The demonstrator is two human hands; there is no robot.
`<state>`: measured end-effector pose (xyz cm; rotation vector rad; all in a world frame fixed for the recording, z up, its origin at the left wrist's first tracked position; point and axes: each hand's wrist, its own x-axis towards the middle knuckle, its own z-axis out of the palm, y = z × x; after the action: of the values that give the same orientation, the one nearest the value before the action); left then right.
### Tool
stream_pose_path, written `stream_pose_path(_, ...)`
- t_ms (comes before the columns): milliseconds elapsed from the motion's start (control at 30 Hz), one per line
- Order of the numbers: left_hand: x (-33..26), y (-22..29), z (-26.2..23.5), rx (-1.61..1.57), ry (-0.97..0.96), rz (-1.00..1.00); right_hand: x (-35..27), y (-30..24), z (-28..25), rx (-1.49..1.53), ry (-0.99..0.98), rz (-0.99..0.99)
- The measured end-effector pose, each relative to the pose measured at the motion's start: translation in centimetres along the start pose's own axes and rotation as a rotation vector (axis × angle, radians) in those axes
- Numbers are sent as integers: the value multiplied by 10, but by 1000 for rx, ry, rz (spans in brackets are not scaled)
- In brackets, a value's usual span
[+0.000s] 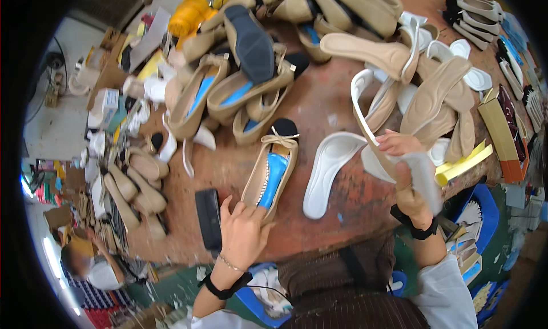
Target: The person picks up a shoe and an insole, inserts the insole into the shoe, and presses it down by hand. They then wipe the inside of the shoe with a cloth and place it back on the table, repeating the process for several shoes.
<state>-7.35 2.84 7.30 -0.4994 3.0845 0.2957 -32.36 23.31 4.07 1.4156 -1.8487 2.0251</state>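
My left hand point(244, 231) rests on the heel end of a beige flat shoe point(273, 168) with a bow and a blue lining, holding it on the reddish worktable point(319, 106). My right hand point(408, 169) is raised over the table and grips a white and beige insole strip point(365, 115) that curves upward from it. A loose white insole point(326, 170) lies on the table between the two hands.
A black rectangular block point(208, 217) lies left of my left hand. Piles of beige shoes point(240, 72) and insoles point(434, 95) cover the far table. Stacked soles point(476, 12) sit far right, a yellow strip point(465, 163) near right. Another person point(85, 260) sits at lower left.
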Motion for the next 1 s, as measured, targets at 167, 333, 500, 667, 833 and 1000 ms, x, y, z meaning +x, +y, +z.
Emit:
stream_pose_path(167,-12,41,15,-1352,-36,-493,-37,-42,39,-201,-491,-319)
stream_pose_path(333,41,69,72,-1764,-79,-362,-59,-66,36,-192,-661,-280)
stream_pose_path(500,110,64,88,-1784,1,-369,-55,-90,-24,15,642,150)
stream_pose_path(667,141,98,70,-922,113,-265,-73,-113,-44,218,465,559)
stream_pose_path(833,30,60,60,-191,673,-201,-120,-72,38,442,-488,1105)
stream_pose_path(1000,-45,28,98,-408,508,-440,-80,7,66,413,-159,1181)
